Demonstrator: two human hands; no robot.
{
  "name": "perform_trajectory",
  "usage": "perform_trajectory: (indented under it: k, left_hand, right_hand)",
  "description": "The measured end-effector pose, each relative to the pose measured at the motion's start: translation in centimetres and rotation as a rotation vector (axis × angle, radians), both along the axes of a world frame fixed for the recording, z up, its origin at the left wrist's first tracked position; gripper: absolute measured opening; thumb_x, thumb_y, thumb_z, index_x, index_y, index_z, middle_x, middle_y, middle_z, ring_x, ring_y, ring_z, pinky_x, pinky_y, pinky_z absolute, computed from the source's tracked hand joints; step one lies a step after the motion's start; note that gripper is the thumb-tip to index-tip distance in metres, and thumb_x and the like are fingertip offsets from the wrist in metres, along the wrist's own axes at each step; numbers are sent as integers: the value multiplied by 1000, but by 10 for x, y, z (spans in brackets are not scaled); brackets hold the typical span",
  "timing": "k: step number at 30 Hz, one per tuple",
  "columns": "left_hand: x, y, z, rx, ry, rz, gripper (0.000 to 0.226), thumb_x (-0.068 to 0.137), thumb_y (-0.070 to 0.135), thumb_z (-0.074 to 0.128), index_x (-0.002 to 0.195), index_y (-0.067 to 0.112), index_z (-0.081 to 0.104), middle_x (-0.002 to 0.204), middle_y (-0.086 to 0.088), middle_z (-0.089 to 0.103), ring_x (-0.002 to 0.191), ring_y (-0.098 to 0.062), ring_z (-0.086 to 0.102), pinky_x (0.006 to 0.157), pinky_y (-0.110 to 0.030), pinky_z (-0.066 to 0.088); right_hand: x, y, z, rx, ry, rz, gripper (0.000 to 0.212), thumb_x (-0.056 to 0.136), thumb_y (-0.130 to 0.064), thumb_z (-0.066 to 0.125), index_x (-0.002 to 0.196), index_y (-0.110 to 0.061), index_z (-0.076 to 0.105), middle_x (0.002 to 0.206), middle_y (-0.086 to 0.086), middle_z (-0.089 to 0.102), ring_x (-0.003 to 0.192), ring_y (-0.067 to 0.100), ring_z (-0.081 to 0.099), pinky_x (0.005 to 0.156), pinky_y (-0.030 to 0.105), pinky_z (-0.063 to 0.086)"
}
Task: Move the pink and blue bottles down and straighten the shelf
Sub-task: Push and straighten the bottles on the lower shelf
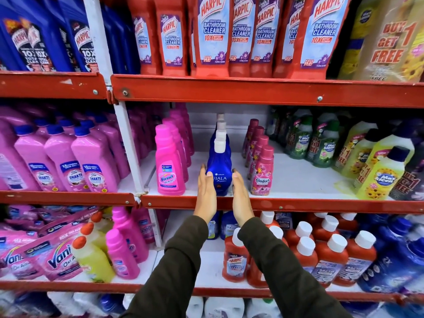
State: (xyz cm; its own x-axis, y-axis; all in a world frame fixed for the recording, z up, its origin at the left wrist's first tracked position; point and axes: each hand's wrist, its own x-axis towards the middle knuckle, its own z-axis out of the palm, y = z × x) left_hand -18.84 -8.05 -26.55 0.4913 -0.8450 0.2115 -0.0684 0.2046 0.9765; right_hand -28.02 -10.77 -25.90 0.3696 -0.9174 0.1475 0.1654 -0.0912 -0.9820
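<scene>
On the middle shelf [298, 204] a row of blue Ujala bottles [219, 166] with white caps runs front to back. My left hand [205, 193] and my right hand [241, 196] are held flat, fingers straight, one on each side of the front blue bottle, touching or nearly touching its sides. Left of it stands a row of pink Vanish bottles [169, 164]. A row of pink Comfort bottles [262, 173] with dark pink caps stands to the right. More pink Vanish bottles [125, 246] stand on the shelf below.
Red Harpic bottles [213, 35] fill the shelf above. Green and yellow Max Kleen bottles [380, 171] stand at the right of the middle shelf, pink Shakti bottles [66, 161] at the left. Below are red Harpic bottles [236, 260], blue jugs [399, 260] and Vanish pouches [55, 255].
</scene>
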Motion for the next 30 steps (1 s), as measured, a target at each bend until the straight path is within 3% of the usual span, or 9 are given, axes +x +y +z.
perform_trajectory:
  k: [2,6,9,12,16,20,22,27,30]
  left_hand:
    - [0,5,-1,-48,0,86,56,110,46,21,162,27,18,169,3,21,153,-9,23,124,-31,23]
    - [10,23,-1,-185,8,272,49,100,57,26,143,39,44,151,5,50,143,-11,43,122,-41,34]
    - [26,41,3,-232,-50,417,45,105,40,27,139,27,52,143,3,53,133,1,46,115,-19,34]
    - [46,49,5,-215,-91,570,50,107,31,28,147,10,48,148,-8,44,130,1,39,103,2,23]
    - [89,52,11,-37,-3,416,60,108,47,25,159,16,30,165,-6,28,151,-15,27,118,-23,21]
    - [132,34,-15,131,86,170,105,80,91,31,156,19,36,160,-8,43,148,-22,40,125,-50,28]
    - [139,27,-26,151,102,127,102,80,84,31,153,14,37,154,-14,48,143,-26,47,121,-52,35]
    - [139,32,-19,184,78,144,99,79,79,30,155,16,34,156,-13,44,145,-27,43,121,-52,34]
    - [130,41,-1,205,52,139,79,96,66,27,159,18,28,160,-9,40,147,-24,38,123,-51,31]
  right_hand:
    - [1,8,2,-28,-40,-127,49,106,-42,31,153,-27,33,146,-15,41,122,-9,44,83,-2,40]
    - [14,25,-5,-134,-106,-302,47,96,-53,35,133,-32,54,137,-17,52,128,-4,47,105,22,39]
    - [38,41,-10,-133,-117,-221,51,91,-58,38,128,-31,60,136,-13,58,128,10,53,111,37,42]
    - [59,51,-7,-56,-84,-77,62,86,-65,38,139,-35,51,151,-13,46,142,8,41,119,37,32]
    - [92,52,1,58,49,83,59,103,-52,28,155,-27,26,162,-8,26,150,9,26,125,36,18]
    - [110,50,11,117,65,125,51,103,-52,23,143,-27,45,126,-12,59,107,-8,56,97,17,41]
    - [112,48,10,120,82,117,48,102,-54,27,136,-29,51,120,-9,64,102,-5,60,90,17,44]
    - [113,45,4,100,136,110,60,100,-57,31,149,-23,42,139,-5,55,123,7,54,106,26,39]
    - [113,46,4,92,168,106,67,95,-62,36,150,-24,41,149,-2,52,132,11,52,115,33,38]
